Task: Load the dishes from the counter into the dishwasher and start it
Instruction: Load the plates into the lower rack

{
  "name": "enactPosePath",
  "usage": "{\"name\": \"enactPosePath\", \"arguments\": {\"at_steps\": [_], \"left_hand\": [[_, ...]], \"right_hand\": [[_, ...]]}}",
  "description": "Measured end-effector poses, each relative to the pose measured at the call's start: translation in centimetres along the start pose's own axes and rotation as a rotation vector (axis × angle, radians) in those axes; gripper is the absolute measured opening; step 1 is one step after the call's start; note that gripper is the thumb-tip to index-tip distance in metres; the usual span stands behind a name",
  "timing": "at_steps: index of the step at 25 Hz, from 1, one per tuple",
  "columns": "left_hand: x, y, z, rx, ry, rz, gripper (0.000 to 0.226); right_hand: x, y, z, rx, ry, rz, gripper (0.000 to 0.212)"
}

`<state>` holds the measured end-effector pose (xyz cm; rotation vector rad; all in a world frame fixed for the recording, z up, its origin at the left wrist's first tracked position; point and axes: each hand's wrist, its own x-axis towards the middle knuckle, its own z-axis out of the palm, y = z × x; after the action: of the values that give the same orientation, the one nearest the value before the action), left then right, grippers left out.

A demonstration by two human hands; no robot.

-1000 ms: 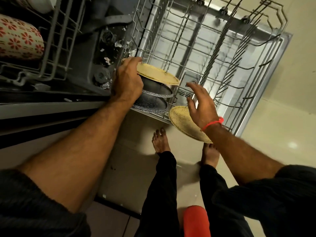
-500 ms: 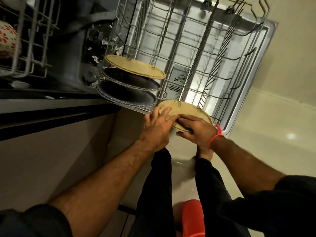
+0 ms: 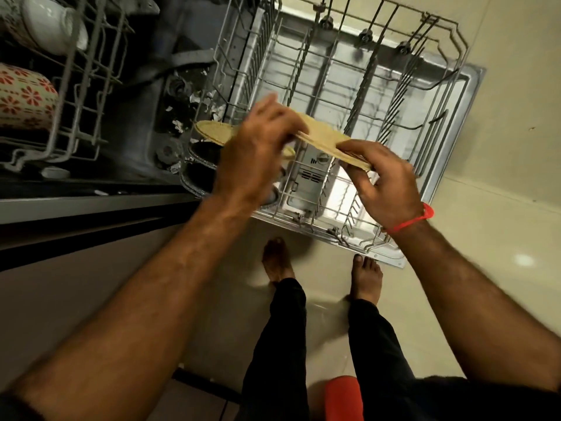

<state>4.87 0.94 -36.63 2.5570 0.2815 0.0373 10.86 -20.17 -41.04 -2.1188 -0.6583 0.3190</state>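
Racks dominate: the lower rack stands pulled out over the open door, and the upper rack holds a patterned bowl. Both hands carry a tan plate flat above the lower rack's tines. Left hand curls round its near edge; right hand pinches the other rim (thumb beneath). It wants tipping upright, then sliding beside the racked plate.

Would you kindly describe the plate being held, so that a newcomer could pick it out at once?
Find the pulled-out lower rack over the open dishwasher door. Above its near left part, the left hand and right hand hold a tan plate by opposite edges. Unlike the tan plate and dark plates standing in the rack, it is off the wires.
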Motion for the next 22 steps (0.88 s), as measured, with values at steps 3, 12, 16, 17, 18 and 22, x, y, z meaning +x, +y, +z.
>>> {"name": "enactPosePath", "arguments": {"at_steps": [3, 12, 16, 17, 18, 22], "left_hand": [[2.3, -5.4, -1.9, -0.028, 0.049, -0.131, 0.02], [3.5, -12.9, -2.1, 0.059, 0.013, -0.419, 0.047], [4.0, -13.8, -2.0, 0.058, -0.006, -0.436, 0.048], [4.1, -13.6, -2.2, 0.061, -0.003, -0.44, 0.048], [4.2, -13.3, -2.5, 0.069, 0.008, -0.439, 0.048], [3.7, -12.8, -3.5, 0.093, 0.084, -0.339, 0.045]], "right_hand": [[3.4, 0.3, 3.3, 0.031, -0.047, 0.096, 0.028], [7.3, -0.2, 10.6, -0.085, -0.232, 0.095, 0.036], [6.9, -0.1, 12.0, -0.083, -0.148, 0.107, 0.041], [6.8, -0.2, 12.1, -0.112, -0.101, 0.106, 0.039], [6.7, -0.4, 12.0, -0.154, -0.043, 0.097, 0.035], [6.2, -1.9, 11.2, -0.244, 0.134, -0.014, 0.028]]}}
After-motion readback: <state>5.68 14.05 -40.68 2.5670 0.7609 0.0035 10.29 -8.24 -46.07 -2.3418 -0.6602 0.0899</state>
